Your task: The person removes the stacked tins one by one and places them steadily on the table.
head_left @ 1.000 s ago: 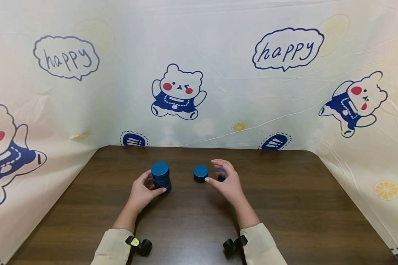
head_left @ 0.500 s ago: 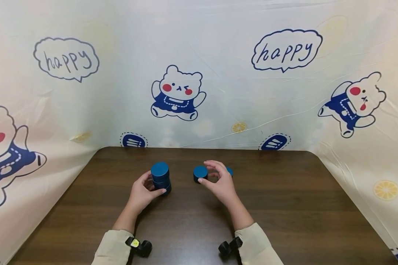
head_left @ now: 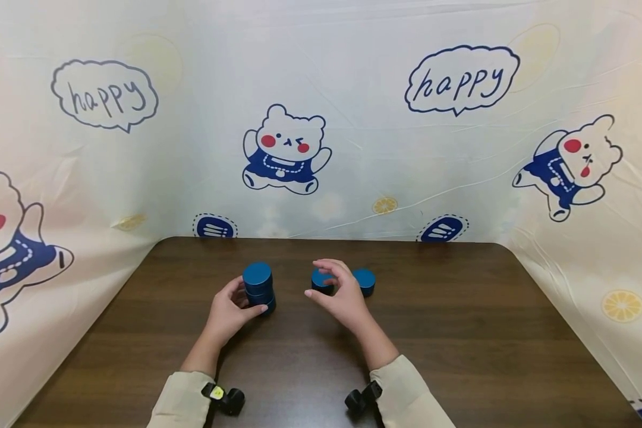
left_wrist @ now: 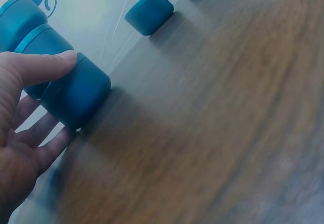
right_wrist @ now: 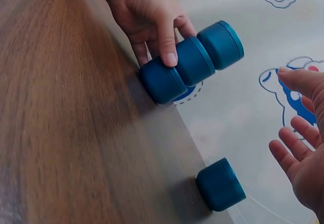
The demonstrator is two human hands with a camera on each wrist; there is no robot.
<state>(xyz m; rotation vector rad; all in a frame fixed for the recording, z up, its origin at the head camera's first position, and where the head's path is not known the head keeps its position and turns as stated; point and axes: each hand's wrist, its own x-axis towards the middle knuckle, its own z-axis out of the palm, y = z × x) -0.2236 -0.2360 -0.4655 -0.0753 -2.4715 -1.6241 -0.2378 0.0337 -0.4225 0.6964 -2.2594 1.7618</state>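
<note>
A stack of three blue cylinders [head_left: 258,284] stands on the dark wooden table [head_left: 460,333], left of centre. My left hand [head_left: 248,298] grips its lowest cylinder, thumb in front and fingers behind; the left wrist view shows the thumb [left_wrist: 48,67] on the stack [left_wrist: 76,95]. A single blue cylinder [head_left: 318,277] stands in the middle, and my right hand [head_left: 318,287] hovers over it with fingers spread and loosely bent. In the right wrist view those fingers [right_wrist: 298,155] are apart from that cylinder [right_wrist: 220,184]. Another blue cylinder [head_left: 364,281] stands just right of the hand.
A cream cloth printed with bears [head_left: 286,148] and "happy" bubbles [head_left: 462,80] walls the table at the back and both sides. The table's rounded far corners meet the cloth. Bare wood lies to the front and the right.
My right hand has moved left from the right-hand cylinder to over the middle one, uncovering the right-hand cylinder. My left hand has kept its grip on the stack.
</note>
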